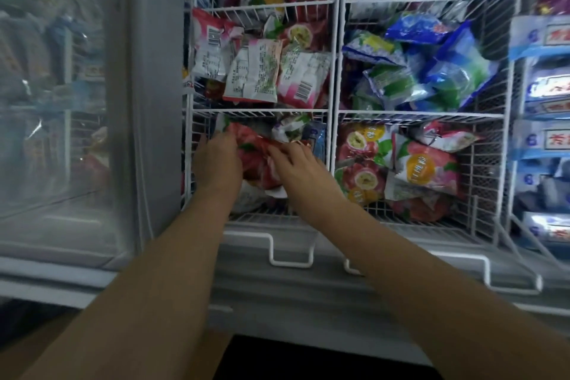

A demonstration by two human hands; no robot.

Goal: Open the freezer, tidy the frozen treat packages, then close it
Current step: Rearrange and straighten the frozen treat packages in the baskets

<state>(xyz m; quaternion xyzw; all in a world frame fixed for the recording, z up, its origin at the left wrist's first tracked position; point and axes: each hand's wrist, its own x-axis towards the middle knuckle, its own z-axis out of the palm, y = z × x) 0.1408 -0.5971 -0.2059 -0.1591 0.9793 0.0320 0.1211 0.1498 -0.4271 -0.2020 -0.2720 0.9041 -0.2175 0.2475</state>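
Note:
The chest freezer stands open, its glass lid (61,102) slid to the left. White wire baskets (334,108) divide the inside, each holding frozen treat packages. Both my hands are down in the near left basket. My left hand (217,160) grips the left side of a red and pink package (257,160). On that package's right side lies my right hand (296,163), with its fingers curled on the wrapper. Other wrappers (290,129) lie behind them. My forearms hide the bottom of the basket.
The basket behind holds pink and white packages (256,71). To the right lie blue and green packages (425,65) and, nearer, red passion-fruit packages (401,170). Blue boxed bars (546,102) fill the far right column. The freezer's grey front rim (308,281) runs below.

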